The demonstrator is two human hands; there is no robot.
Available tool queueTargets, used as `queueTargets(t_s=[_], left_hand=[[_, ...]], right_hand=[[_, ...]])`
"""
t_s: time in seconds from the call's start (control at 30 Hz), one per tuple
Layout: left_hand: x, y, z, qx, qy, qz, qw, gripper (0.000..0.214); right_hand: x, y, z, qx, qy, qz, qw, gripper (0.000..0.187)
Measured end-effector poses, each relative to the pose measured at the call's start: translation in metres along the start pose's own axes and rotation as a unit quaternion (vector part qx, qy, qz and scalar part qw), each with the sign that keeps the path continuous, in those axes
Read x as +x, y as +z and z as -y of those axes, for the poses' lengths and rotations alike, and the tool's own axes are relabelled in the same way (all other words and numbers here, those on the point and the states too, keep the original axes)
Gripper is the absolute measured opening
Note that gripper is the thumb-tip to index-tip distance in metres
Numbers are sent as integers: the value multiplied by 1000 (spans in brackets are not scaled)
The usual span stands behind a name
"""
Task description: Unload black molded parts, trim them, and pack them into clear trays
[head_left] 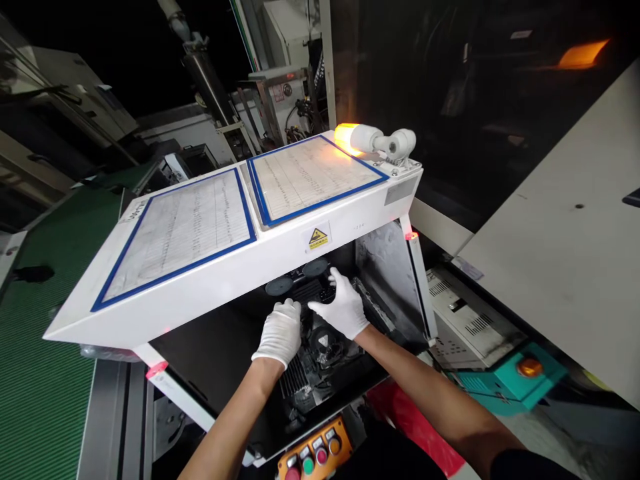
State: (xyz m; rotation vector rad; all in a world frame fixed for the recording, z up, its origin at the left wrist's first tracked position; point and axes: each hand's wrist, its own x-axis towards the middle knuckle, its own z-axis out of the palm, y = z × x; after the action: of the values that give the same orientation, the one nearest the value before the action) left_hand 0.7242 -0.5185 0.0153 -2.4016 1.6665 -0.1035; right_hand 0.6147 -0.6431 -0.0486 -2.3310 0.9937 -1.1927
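My left hand (280, 331), in a white glove, is inside the opening of the white machine (285, 260). Its fingers are curled closed, and whatever they hold, if anything, is hidden. My right hand (343, 307), gloved as well, is just to the right of it. Its thumb and forefinger are spread apart, with nothing visible between them. Two dark round discs (279, 286) lie at the back of the opening, beyond the hands. Below and between the hands is a dark mechanism (323, 343) with a small white triangle on it. Dark ribbed parts (295, 377) show beneath my left wrist.
An orange button box (315, 453) is at the machine's front edge. Two blue-framed sheets (175, 233) and a lit amber lamp (353, 138) are on the hood. Side posts (423, 290) flank the opening. A green conveyor belt (45, 333) runs at left; a teal machine (510, 380) stands right.
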Motion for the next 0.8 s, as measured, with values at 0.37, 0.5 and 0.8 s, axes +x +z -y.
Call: queueTargets(t_s=[0.37, 0.5, 0.8], left_hand=[[6, 22, -13, -16, -126, -72, 989, 49], [10, 25, -12, -38, -148, -74, 985, 54], [1, 13, -16, -99, -180, -81, 975, 50]], right_hand=[[20, 18, 4, -157, -109, 113, 975, 42], [20, 18, 3, -169, -97, 131, 972, 40], [18, 1, 16, -188, -74, 177, 963, 35]])
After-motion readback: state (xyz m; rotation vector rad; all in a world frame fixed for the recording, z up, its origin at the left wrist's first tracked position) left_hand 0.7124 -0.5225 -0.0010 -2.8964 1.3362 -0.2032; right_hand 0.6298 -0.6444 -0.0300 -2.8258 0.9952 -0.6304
